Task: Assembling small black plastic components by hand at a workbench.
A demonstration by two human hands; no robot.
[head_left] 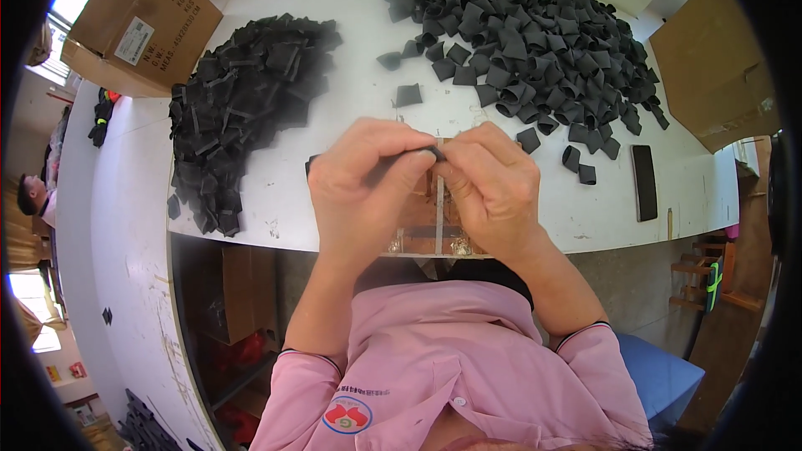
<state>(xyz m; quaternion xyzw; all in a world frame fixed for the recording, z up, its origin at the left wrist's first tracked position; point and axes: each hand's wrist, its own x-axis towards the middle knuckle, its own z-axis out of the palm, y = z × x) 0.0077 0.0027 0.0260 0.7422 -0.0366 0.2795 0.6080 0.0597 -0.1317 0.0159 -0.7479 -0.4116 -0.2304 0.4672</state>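
Head view: nearest the camera, a pink collared shirt (455, 367) is filling the lower frame, both forearms rising from it toward the desk (334, 0) edge. The left hand (363, 192) and right hand (493, 188) are meeting just over that edge, fingertips touching. Both are pinching closed on one small black piece (434, 151), only a corner of it showing between the thumbs; its shape is too hidden to tell. Directly under the hands a small wood-and-metal fixture (436, 230) is sitting at the desk edge, an upright thin bar running through it. To the right, a flat black strip (644, 182) is lying alone on the white surface. Farther left, a heap of flat black pieces (242, 108) is spreading toward the rim. Farther right, a larger heap of curled black loops (535, 42) is covering the far side, a few strays lying near the hands. Beyond, one cardboard box (138, 21) is resting at the far left corner, another brown carton (714, 67) at the right.
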